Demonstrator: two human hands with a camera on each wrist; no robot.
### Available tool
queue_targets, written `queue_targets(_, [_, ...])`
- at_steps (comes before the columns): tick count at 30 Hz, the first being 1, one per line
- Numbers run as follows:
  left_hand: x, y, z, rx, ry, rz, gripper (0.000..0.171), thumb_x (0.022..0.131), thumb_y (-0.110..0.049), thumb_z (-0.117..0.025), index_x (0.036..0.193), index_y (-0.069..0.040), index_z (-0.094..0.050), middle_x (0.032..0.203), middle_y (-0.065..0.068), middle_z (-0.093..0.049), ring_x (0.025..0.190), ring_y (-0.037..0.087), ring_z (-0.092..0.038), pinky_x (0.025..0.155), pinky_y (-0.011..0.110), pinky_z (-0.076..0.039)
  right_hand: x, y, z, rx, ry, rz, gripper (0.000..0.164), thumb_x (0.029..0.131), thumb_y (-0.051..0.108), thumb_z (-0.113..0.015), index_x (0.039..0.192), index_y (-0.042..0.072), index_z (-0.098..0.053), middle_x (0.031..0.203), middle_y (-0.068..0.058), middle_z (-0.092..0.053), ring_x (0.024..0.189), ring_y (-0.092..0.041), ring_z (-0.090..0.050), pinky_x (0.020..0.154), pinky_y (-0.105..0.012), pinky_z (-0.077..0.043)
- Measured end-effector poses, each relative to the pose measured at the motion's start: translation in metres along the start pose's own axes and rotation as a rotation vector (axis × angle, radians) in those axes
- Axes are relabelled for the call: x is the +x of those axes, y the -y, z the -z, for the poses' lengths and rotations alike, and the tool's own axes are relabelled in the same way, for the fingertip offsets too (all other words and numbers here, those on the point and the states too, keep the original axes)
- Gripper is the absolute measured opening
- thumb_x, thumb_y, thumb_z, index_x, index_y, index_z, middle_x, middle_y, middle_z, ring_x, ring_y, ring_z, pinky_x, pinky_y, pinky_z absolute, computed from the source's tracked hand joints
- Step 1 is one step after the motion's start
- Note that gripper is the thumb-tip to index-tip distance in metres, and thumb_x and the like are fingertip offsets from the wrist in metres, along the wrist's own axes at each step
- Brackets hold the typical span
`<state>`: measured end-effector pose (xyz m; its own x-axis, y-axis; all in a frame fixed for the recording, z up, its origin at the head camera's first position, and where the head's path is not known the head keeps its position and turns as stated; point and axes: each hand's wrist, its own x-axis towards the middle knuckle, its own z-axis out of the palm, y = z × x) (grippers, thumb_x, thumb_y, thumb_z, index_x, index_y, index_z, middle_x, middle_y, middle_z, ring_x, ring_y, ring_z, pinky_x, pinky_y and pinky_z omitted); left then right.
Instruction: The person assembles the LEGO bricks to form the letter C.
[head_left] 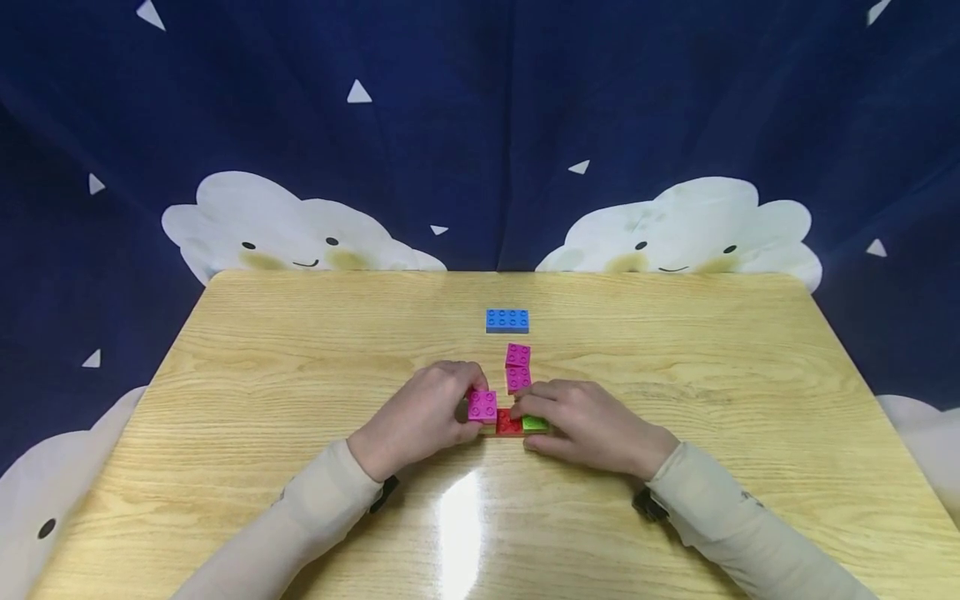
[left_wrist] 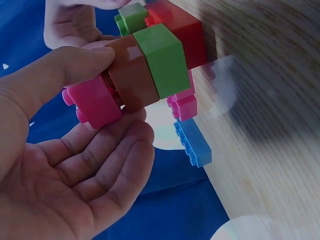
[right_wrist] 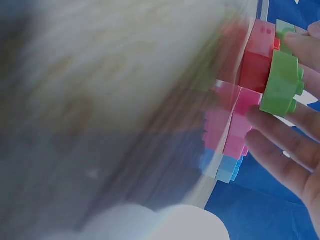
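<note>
Clearly, the left hand [head_left: 427, 404] is the nearer one: it pinches the square pink brick [head_left: 482, 407], which lies toward three o'clock from it in the head view. Studs show in a gap between that and the brown brick [left_wrist: 137, 77] beneath, so the joint seems not fully seated. Brown sits on a green brick [left_wrist: 162, 62] at the nine-o'clock end of the red brick [head_left: 509, 422], whose long axis runs nine to three; the right hand [head_left: 588, 421] grips the second green brick [head_left: 534, 423] at three.

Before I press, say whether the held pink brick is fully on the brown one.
Not fully: in the left wrist view, a gap shows between pink brick and brown brick.
</note>
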<state>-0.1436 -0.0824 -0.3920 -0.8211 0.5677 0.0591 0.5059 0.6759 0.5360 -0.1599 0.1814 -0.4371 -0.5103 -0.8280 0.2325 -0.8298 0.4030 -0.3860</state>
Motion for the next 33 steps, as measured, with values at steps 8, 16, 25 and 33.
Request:
queue_targets(8, [0.000,0.000,0.000,-0.007,-0.002,0.006,0.034,0.080,-0.003,-0.095,0.102,-0.004,-0.069,0.085,-0.004,-0.061,0.081,0.018,-0.055,0.074,0.033,-0.051,-0.002,-0.001,0.002,0.018,-0.152,0.055,0.027,0.100,0.024,-0.081,0.123,0.011,-0.075,0.128,-0.006,-0.076,0.118,-0.026,-0.073,0.099,-0.049,-0.059])
queue_targets(16, [-0.001,0.000,-0.001,-0.005,-0.003,-0.002,0.034,0.080,-0.002,-0.094,0.101,-0.004,-0.069,0.085,-0.001,-0.062,0.081,0.018,-0.055,0.075,0.033,-0.051,0.000,-0.002,0.001,0.038,-0.258,0.095,0.025,0.106,0.028,-0.074,0.122,0.009,-0.076,0.125,-0.003,-0.077,0.113,-0.022,-0.075,0.095,-0.044,-0.061])
queue_targets(25, [0.000,0.000,-0.001,-0.001,-0.008,-0.013,0.033,0.080,-0.002,-0.095,0.100,-0.005,-0.069,0.084,-0.004,-0.060,0.081,0.017,-0.055,0.075,0.033,-0.051,0.005,0.001,0.001,0.059,-0.275,0.098,0.031,0.105,0.026,-0.076,0.131,0.008,-0.075,0.128,-0.002,-0.077,0.114,-0.021,-0.075,0.096,-0.043,-0.061])
queue_targets(33, [0.000,0.000,0.000,0.008,-0.016,-0.027,0.032,0.080,-0.001,-0.094,0.101,-0.004,-0.070,0.087,-0.003,-0.062,0.083,0.018,-0.057,0.079,0.035,-0.053,0.015,0.006,0.000,0.049,-0.256,0.121,0.037,0.100,0.025,-0.082,0.135,0.014,-0.075,0.130,0.000,-0.076,0.116,-0.017,-0.073,0.098,-0.041,-0.060])
